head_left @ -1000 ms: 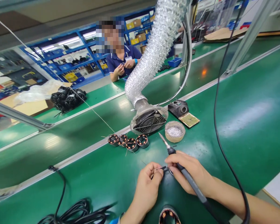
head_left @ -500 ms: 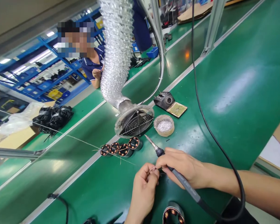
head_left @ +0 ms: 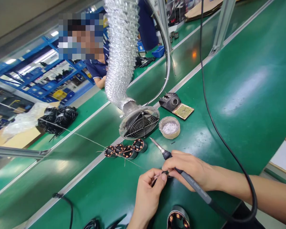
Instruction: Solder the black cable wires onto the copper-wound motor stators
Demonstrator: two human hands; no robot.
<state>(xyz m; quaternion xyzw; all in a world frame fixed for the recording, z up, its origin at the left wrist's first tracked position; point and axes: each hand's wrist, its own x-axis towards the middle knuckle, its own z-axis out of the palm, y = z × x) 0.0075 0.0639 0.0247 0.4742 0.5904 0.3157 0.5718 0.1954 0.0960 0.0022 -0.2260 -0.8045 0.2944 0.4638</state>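
My right hand [head_left: 193, 168] is closed around a soldering iron [head_left: 197, 188], its metal tip pointing up and left toward the fume fan. The fingertips of that hand also meet those of my left hand [head_left: 146, 194]. In a pinch, my left hand holds a thin wire [head_left: 157, 175] with a dark piece at its end, partly hidden by the fingers. Below the hands, at the bottom edge, stands a motor stator [head_left: 178, 218] with copper windings. Several more stators [head_left: 129, 152] sit in a row beyond the hands.
A round fume fan [head_left: 140, 124] hangs on a silver duct [head_left: 121, 54]. Beside it are a bowl of silvery bits [head_left: 169, 128] and an iron stand with sponge [head_left: 176, 105]. The iron's black cord [head_left: 219, 143] loops at right. A co-worker [head_left: 95, 68] sits across the bench.
My fingertips have shifted slightly, and more of the dark piece shows between them. The whole view has moved a little. The co-worker's raised hand is no longer visible.
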